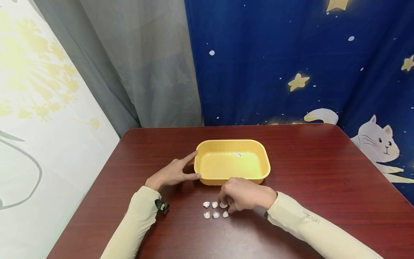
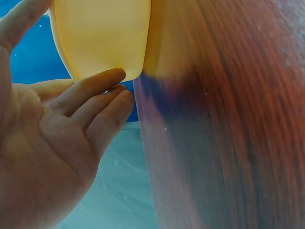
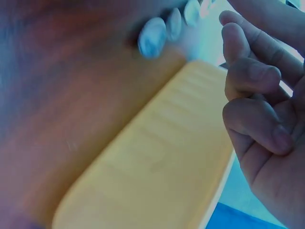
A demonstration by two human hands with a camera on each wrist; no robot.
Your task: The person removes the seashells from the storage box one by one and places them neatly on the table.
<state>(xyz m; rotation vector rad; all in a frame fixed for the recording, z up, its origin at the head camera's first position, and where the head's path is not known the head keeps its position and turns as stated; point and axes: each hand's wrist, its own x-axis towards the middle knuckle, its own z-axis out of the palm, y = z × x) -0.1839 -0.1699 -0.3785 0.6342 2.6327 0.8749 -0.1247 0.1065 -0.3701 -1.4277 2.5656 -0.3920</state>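
Note:
A yellow plastic tub [image 1: 207,178] stands on the table, with one small white shell [image 1: 238,155] inside. My left hand [image 1: 174,173] spreads its fingers and thumb against the tub's left side; in the left wrist view, fingertips [image 2: 114,75] lie along its wall. In front of the tub, several small shells [image 1: 215,214] lie in two short rows. My right hand [image 1: 243,194] is low over their right end, index finger and thumb apart, fingertips right at the top-row end shell [image 1: 223,205]. In the right wrist view the other fingers [image 3: 259,121] are bent, with shells [image 3: 152,38] ahead.
The dark red wooden table [image 1: 323,172] extends to both sides of the tub. Behind it hang a grey curtain [image 1: 155,72] and a blue curtain [image 1: 252,72] with stars and a cat. A white patterned surface [image 1: 48,144] borders the table's left edge.

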